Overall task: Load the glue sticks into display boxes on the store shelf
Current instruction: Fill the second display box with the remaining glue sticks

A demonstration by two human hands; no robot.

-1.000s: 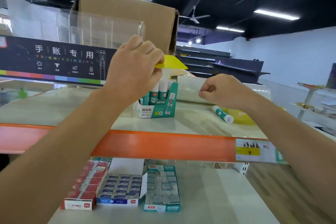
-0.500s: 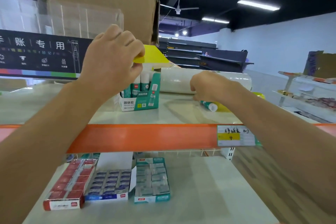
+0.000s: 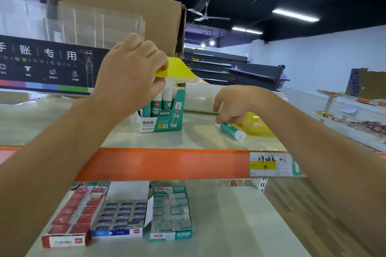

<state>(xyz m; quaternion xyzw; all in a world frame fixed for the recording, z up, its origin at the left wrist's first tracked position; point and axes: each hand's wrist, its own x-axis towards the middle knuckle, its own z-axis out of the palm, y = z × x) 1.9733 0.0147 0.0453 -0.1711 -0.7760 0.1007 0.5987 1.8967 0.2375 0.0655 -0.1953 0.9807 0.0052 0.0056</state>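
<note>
A teal and white display box [image 3: 161, 120] stands on the upper shelf [image 3: 117, 137] with several upright glue sticks [image 3: 165, 100] in it. My left hand [image 3: 131, 78] pinches the box's yellow lid flap [image 3: 177, 69] and holds it up. To the right, a loose teal glue stick [image 3: 232, 130] lies on the shelf beside a yellow lid-like piece [image 3: 255, 124]. My right hand [image 3: 236, 103] reaches down, with thumb and fingertips touching the far end of that stick.
A roll of clear wrap [image 3: 203, 98] lies behind the box. A large cardboard carton [image 3: 125, 25] and clear acrylic display [image 3: 69, 27] stand at the back left. Eraser boxes [image 3: 170, 213] fill the lower shelf. An orange shelf edge [image 3: 167, 164] carries a price tag [image 3: 273, 165].
My right hand went from a closed fist above the shelf down to the loose glue stick. My left hand keeps holding the yellow flap up.
</note>
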